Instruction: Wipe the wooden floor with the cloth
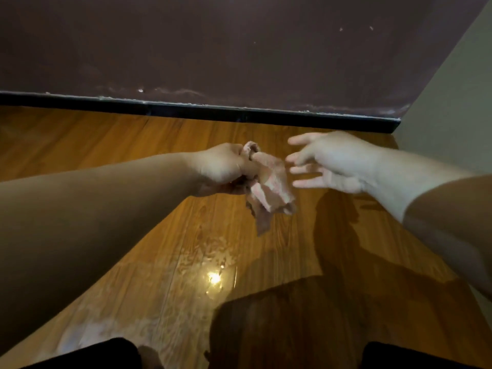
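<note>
My left hand [226,166] grips a crumpled pinkish cloth [269,187], which hangs down from the fist above the wooden floor [186,235]. My right hand [330,161] is just to the right of the cloth, fingers spread and straight, pointing left toward it, with a small gap between fingertips and cloth. The floor below shows a glossy wet-looking patch with a bright light reflection.
A dark brownish wall [239,49] with a black baseboard [213,110] runs across the far side. A pale wall [452,102] meets it at the right corner. Dark shapes, apparently my knees [93,355], sit at the bottom edge.
</note>
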### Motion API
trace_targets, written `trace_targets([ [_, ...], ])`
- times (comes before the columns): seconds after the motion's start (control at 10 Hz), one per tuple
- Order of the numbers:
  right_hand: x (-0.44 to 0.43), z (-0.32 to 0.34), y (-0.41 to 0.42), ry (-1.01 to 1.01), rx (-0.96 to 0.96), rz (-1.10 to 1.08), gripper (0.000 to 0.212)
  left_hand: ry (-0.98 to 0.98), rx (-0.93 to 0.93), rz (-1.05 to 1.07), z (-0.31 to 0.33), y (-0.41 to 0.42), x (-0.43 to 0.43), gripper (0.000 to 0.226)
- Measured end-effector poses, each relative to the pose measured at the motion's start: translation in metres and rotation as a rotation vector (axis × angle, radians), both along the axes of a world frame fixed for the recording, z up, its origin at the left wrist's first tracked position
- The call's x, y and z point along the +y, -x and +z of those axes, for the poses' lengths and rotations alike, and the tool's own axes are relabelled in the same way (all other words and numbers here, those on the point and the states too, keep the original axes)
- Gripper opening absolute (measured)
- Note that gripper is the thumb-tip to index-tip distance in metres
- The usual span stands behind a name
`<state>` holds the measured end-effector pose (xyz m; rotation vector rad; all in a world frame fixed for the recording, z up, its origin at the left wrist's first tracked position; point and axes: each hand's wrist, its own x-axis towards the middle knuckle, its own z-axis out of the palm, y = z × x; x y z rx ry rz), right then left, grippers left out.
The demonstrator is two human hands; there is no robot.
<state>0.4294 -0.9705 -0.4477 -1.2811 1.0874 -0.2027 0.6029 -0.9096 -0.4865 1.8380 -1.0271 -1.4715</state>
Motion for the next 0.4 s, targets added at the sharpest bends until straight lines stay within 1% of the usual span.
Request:
trace_targets([
  [0.1,-0.020,-0.054,0.009,-0.059,0.036,0.189,0.084,0.009,0.003,-0.062,-0.020,-0.007,-0.007,0.025],
  [0.2,-0.022,-0.101,0.006,-0.216,0.132,0.205,0.083,-0.095,0.005,-0.176,-0.047,-0.009,-0.010,0.020],
  [0.3,-0.026,-0.155,-0.003,-0.141,0.336,0.226,0.048,-0.262,-0.128,-0.262,-0.096,-0.009,-0.016,0.011],
  [0.4,-0.040,-0.191,-0.012,-0.017,0.549,0.295,0.041,-0.387,-0.241,-0.326,-0.144,-0.009,-0.018,0.029],
])
